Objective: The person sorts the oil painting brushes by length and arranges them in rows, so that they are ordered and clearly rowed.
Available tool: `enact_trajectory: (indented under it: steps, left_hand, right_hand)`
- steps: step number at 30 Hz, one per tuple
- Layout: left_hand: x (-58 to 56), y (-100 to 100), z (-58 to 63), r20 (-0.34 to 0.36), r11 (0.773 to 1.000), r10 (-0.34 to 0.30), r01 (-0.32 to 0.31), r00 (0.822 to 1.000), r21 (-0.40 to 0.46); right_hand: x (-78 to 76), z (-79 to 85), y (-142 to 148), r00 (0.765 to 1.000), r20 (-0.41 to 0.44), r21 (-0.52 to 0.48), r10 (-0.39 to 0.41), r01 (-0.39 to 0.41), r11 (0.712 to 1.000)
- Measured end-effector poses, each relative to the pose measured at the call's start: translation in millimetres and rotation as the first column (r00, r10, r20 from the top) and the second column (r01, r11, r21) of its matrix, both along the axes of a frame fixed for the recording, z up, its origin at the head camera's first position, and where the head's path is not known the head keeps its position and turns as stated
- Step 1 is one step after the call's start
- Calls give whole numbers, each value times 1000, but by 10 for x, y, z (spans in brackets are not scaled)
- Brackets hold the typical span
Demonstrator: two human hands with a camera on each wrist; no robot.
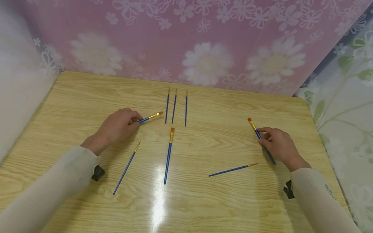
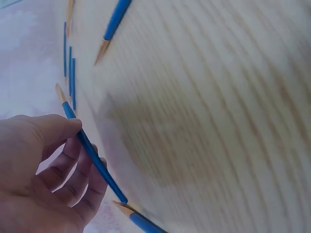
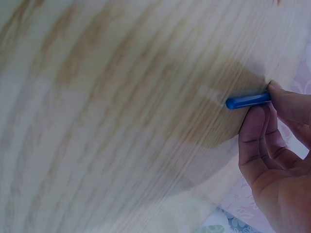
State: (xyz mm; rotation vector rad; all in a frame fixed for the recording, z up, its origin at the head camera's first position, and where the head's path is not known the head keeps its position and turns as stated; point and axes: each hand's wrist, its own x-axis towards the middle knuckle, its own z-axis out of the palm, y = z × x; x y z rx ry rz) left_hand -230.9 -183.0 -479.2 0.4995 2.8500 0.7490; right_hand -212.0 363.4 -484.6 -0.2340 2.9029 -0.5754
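Paintbrush (image 1: 151, 117) pinched in the left hand (image 1: 118, 126) near three thin paintbrushes (image 1: 174, 109) and another flat paintbrush (image 1: 256, 131) pinched in the right hand (image 1: 280, 145) seem light, stiff, slick-handled; hold below the bristles (image 1: 160, 113).

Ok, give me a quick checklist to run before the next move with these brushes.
1. Left grip holding a brush: ok.
2. Right grip holding another brush: ok.
3. Back three brushes lying apart: ok.
4. Middle brush pointing bristles away from you: ok.
5. Near-left brush and near-right brush parallel: not ok, they slant differently.
6. Held brushes clear of the table: cannot tell.
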Motion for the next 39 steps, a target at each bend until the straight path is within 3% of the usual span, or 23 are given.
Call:
enact_trajectory:
  steps: [9, 22, 31, 39]
  left_hand:
    - [209, 109, 85, 87, 997, 2, -9, 996, 81]
    - [563, 493, 16, 188, 989, -61, 33, 980, 147]
    - [634, 665, -69, 134, 997, -81, 77, 988, 31]
    - [684, 728, -69, 102, 998, -61, 63, 993, -15]
  right_hand:
    - [4, -2, -2, 1000, 11, -5, -6, 6, 1000]
    - [-3, 0, -11, 1000, 14, 0, -9, 9, 1000]
    - [10, 2, -12, 1000, 16, -2, -7, 7, 1000]
    - [12, 7, -16, 1000, 9, -4, -7, 7, 1000]
